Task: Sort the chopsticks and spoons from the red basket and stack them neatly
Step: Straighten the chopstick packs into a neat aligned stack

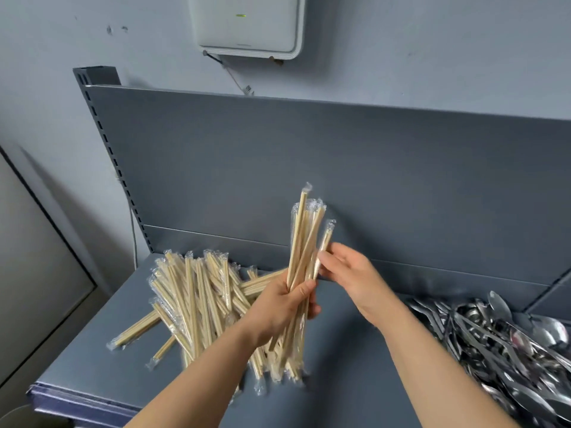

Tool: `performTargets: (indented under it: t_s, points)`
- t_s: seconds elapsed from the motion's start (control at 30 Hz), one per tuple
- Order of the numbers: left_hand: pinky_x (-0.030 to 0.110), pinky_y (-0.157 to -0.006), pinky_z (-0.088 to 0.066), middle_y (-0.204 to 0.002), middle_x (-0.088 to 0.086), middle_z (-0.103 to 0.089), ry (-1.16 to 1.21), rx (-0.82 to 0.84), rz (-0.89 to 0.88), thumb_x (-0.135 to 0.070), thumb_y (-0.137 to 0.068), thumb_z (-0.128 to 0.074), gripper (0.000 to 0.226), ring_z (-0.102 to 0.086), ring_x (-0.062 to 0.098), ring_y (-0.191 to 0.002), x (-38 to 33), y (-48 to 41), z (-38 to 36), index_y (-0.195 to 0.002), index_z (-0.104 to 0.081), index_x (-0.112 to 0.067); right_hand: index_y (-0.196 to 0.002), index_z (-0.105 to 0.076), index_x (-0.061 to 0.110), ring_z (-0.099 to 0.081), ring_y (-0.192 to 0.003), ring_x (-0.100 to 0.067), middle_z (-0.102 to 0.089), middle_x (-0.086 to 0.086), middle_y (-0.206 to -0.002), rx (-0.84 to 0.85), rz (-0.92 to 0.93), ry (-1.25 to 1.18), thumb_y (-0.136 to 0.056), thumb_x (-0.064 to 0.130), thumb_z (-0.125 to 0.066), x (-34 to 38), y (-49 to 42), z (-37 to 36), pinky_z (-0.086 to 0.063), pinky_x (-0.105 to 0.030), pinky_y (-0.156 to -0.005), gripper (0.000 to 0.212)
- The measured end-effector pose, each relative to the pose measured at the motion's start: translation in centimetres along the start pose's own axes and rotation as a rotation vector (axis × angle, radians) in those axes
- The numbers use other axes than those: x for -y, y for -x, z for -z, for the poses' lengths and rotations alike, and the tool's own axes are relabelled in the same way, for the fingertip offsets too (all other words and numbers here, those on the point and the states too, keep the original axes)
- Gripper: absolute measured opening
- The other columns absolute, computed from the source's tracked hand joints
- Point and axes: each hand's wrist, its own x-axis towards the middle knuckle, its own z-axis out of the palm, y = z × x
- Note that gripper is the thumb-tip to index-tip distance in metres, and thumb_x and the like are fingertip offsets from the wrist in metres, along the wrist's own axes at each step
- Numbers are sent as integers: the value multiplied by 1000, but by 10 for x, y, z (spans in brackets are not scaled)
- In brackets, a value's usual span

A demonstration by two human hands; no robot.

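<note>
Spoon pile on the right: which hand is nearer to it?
Right. The right hand is left of the spoon pile; the left hand, gripping chopsticks, is farther left.

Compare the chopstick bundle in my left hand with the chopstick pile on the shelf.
The held bundle stands nearly upright, gripped by the left hand; the chopstick pile lies flat on the grey shelf. The held bundle is gathered roughly parallel; the chopstick pile is looser, with a few pairs crossing sideways. Both are pale wooden chopsticks in clear plastic sleeves.
</note>
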Motion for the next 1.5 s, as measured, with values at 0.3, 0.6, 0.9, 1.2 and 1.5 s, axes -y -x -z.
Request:
performTargets:
  t_s: [0.3,0.6,0.9,1.2,1.5]
  points:
    - [28,-81,-53,-84,4,-58,-197,152,-154,-14,-92,-63,23,-60,10,-78,13,-21,-36,-112,-53,-8,-95,-68,15,-65,-71,-19,-64,-5,-71,89,-28,-228,-91,6,-61,28,-15,24,-57,-32,-73,12]
    - [24,-65,-42,-69,1,-50,-205,65,-84,-16,-83,-74,24,-44,13,-65,46,-26,-59,-76,-52,-12,-85,-69,14,-71,-85,-27,-70,-6,-76,103,-105,-291,-73,8,-77,-5,-1,38,-58,-37,-86,15]
    - [34,-70,-51,-65,3,-55,-132,94,-32,-37,-88,-68,32,-52,16,-62,41,-23,-74,-81,-52,-10,-71,-54,12,-53,-48,-15,-51,-1,-55,-56,-115,-164,-84,19,-74,-11,-21,44,-56,-33,-56,25]
    - [32,-98,-37,-116,-14,-62,-1255,-202,-129,-52,-91,-43,33,-51,11,-108,64,-7,8,-112,-64,-36,-95,-60,4,-55,-51,-16,-55,-5,-62,-224,-531,-144,-84,24,-75,-90,-29,22,-54,-31,-53,28]
    - [33,-102,-31,-108,-10,-57,-1587,74,-156,-51,-83,-46,31,-46,16,-107,75,0,45,-95,-64,-30,-79,-60,5,-60,-77,-29,-64,-11,-79,-534,-405,254,-79,21,-74,-122,-33,-15,-51,-37,-68,21]
